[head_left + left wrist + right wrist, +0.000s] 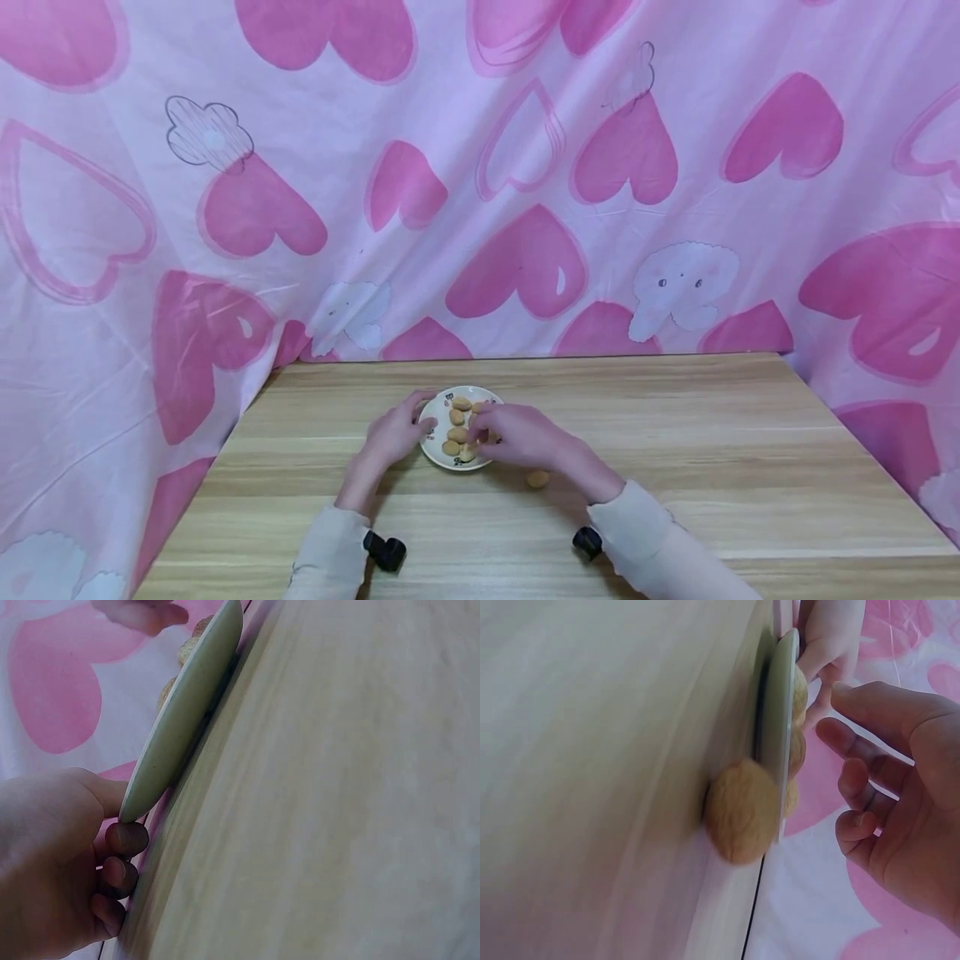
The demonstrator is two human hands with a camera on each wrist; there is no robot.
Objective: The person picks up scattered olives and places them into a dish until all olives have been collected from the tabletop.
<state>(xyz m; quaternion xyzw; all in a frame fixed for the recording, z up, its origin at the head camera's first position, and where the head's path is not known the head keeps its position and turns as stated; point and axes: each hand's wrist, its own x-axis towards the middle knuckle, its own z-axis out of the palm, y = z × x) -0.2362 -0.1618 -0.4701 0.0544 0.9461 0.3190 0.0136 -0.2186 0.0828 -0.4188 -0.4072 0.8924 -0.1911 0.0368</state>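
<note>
A round white plate (441,412) with small printed marks stands on the table and bears several walnuts (457,435). My left hand (393,433) pinches the plate's left rim, thumb above and fingers at the edge; the left wrist view shows this grip with the plate's pale underside (176,731). Over the right part of the plate hovers my right hand (521,435), hiding some walnuts. In the right wrist view its thumb and bent fingers (874,776) are apart with nothing between them. One loose walnut (537,478) lies on the table, right of the plate and below the right forearm.
The light wood-grain table (712,467) extends around the plate. A pink cloth (525,167) with hearts hangs behind it and along both sides. Each sleeve cuff carries a black wrist device (386,552).
</note>
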